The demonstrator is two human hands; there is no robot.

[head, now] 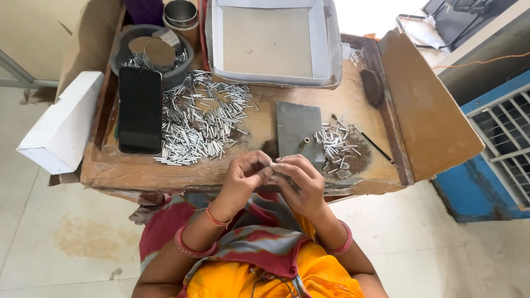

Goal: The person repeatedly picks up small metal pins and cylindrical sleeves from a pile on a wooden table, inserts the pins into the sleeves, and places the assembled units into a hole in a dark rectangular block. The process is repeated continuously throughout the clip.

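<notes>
I see my left hand point(244, 172) and right hand point(298, 177) meeting fingertip to fingertip at the near edge of the wooden tray point(110, 165), pinching something too small to make out — I cannot tell which hand truly grips it. Just beyond lies the grey metal block point(297, 129) with a short tube point(305, 142) standing in it — the small pile of metal tubes point(334, 148) nearer my right, the large heap of tubes point(201, 118) farther off to the left beside a black phone point(140, 109).
</notes>
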